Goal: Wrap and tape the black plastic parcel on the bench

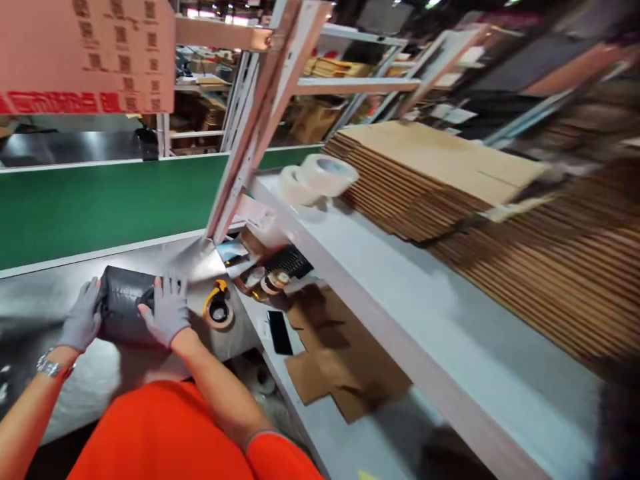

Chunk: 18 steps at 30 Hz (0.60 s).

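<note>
While both gloved hands pinned it flat, dark pkg [125,307] sat on near-left steel table [40,293]: left hand [83,323] gripped left edge, right hand [167,310] pressed on top w/ fingers spread, prob. smoothing it; tape dispenser [219,308] just right.

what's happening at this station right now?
A person in an orange shirt and grey gloves has both hands on a dark plastic-wrapped parcel on the steel table. The left hand grips its left edge; the right hand lies flat on its right side. A tape dispenser sits just right of it, near a phone. Flattened cartons and tape rolls lie on the white shelf. A green conveyor runs behind.
</note>
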Motion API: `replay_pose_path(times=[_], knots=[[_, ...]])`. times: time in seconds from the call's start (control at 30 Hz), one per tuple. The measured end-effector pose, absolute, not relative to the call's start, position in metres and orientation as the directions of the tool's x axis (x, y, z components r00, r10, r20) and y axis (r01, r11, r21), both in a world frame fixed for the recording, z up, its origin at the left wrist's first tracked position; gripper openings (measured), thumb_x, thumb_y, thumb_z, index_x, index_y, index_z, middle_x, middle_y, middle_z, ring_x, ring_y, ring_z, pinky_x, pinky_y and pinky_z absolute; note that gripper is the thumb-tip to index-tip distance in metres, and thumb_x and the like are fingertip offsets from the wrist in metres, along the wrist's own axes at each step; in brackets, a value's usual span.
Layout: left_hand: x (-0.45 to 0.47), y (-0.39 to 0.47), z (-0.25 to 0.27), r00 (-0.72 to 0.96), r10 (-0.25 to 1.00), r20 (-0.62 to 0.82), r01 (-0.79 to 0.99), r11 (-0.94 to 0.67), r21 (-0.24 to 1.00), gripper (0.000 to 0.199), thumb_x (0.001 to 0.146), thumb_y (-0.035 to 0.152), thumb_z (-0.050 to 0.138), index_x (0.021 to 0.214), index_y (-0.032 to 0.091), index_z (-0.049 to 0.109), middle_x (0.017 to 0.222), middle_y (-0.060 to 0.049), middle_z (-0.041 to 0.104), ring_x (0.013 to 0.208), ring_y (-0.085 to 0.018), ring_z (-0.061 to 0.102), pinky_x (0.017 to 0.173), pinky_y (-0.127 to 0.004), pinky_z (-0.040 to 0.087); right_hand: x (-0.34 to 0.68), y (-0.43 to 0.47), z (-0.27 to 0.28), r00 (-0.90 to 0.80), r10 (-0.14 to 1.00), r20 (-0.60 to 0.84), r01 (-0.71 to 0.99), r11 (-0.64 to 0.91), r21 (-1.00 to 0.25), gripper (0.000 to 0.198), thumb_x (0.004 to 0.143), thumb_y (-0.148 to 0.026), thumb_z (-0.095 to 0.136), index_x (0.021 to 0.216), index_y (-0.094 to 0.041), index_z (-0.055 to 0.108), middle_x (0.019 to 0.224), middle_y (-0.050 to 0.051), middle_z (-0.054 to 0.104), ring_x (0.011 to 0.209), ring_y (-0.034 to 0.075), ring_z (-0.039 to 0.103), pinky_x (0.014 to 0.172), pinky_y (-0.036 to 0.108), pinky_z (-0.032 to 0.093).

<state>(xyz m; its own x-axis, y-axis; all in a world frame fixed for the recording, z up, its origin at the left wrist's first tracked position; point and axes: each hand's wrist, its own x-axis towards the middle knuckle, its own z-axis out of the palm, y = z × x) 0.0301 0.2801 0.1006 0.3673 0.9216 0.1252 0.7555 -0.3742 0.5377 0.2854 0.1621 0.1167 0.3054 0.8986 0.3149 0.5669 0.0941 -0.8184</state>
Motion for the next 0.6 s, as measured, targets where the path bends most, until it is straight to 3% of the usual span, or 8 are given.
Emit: replay_pose_path(times=[0.1, 0.17, 0.3, 0.37, 0.43, 0.5, 0.6], knots=[[0.039, 0.284, 0.102, 0.463, 0.873, 0.152, 0.788, -0.484, 0.381, 0.075, 0.090, 0.018, 0.050, 0.163, 0.003, 0.055, 0.175, -0.027, 0.050, 0.170, -0.044, 0.038, 0.139, -0.066, 0.035, 0.269, 0.185, 0.125, 0.230, 0.931, 0.285, 0.777, 0.000, -0.629, 0.096, 0.080, -0.033, 0.094, 0.157, 0.010, 0.055, 0.172, 0.030, 0.052, 0.169, 0.046, 0.037, 0.139, 0.071, 0.000], [0.046, 0.278, 0.106, 0.484, 0.861, 0.154, 0.803, -0.507, 0.314, 0.074, 0.090, 0.021, 0.051, 0.162, 0.002, 0.055, 0.174, -0.028, 0.052, 0.169, -0.046, 0.038, 0.137, -0.068, 0.037, 0.272, 0.183, 0.128, 0.177, 0.941, 0.287, 0.817, 0.022, -0.576, 0.096, 0.082, -0.036, 0.094, 0.157, 0.010, 0.055, 0.173, 0.032, 0.051, 0.169, 0.047, 0.037, 0.140, 0.071, 0.006], [0.059, 0.251, 0.115, 0.502, 0.848, 0.172, 0.818, -0.530, 0.224, 0.077, 0.093, 0.033, 0.051, 0.162, -0.001, 0.055, 0.174, -0.030, 0.051, 0.168, -0.050, 0.037, 0.139, -0.069, 0.030, 0.308, 0.140, 0.111, 0.112, 0.882, 0.458, 0.643, 0.287, -0.710, 0.068, 0.109, -0.043, 0.061, 0.165, -0.005, 0.054, 0.175, 0.022, 0.053, 0.166, 0.032, 0.048, 0.138, 0.050, 0.037], [0.065, 0.235, 0.116, 0.515, 0.839, 0.178, 0.814, -0.543, 0.205, 0.078, 0.093, 0.035, 0.052, 0.161, -0.004, 0.055, 0.174, -0.032, 0.050, 0.168, -0.050, 0.037, 0.141, -0.066, 0.025, 0.336, 0.112, 0.082, 0.431, 0.781, 0.451, 0.574, 0.148, -0.806, 0.061, 0.113, -0.044, 0.043, 0.161, -0.010, 0.058, 0.167, 0.021, 0.062, 0.159, 0.029, 0.056, 0.135, 0.048, 0.044], [0.070, 0.222, 0.117, 0.517, 0.840, 0.164, 0.816, -0.541, 0.204, 0.081, 0.092, 0.035, 0.055, 0.161, -0.007, 0.055, 0.176, -0.033, 0.046, 0.170, -0.049, 0.035, 0.143, -0.063, 0.021, 0.365, 0.089, 0.043, 0.745, 0.612, 0.268, 0.472, -0.199, -0.859, 0.071, 0.108, -0.055, 0.041, 0.155, -0.004, 0.059, 0.162, 0.029, 0.062, 0.157, 0.037, 0.057, 0.134, 0.056, 0.043], [0.077, 0.213, 0.120, 0.497, 0.859, 0.124, 0.830, -0.512, 0.222, 0.084, 0.090, 0.035, 0.059, 0.163, -0.006, 0.054, 0.178, -0.031, 0.044, 0.172, -0.048, 0.031, 0.145, -0.062, 0.017, 0.387, 0.077, 0.007, 0.841, 0.541, -0.006, 0.338, -0.534, -0.775, 0.092, 0.094, -0.067, 0.050, 0.160, -0.004, 0.052, 0.159, 0.035, 0.061, 0.152, 0.045, 0.059, 0.125, 0.060, 0.050], [0.084, 0.205, 0.132, 0.485, 0.873, 0.055, 0.830, -0.480, 0.285, 0.088, 0.088, 0.033, 0.064, 0.168, -0.001, 0.051, 0.180, -0.026, 0.043, 0.174, -0.047, 0.027, 0.145, -0.062, 0.016, 0.405, 0.081, -0.027, 0.785, 0.610, -0.112, 0.386, -0.622, -0.681, 0.102, 0.075, -0.065, 0.070, 0.153, -0.001, 0.059, 0.140, 0.041, 0.070, 0.138, 0.054, 0.067, 0.114, 0.067, 0.053]])
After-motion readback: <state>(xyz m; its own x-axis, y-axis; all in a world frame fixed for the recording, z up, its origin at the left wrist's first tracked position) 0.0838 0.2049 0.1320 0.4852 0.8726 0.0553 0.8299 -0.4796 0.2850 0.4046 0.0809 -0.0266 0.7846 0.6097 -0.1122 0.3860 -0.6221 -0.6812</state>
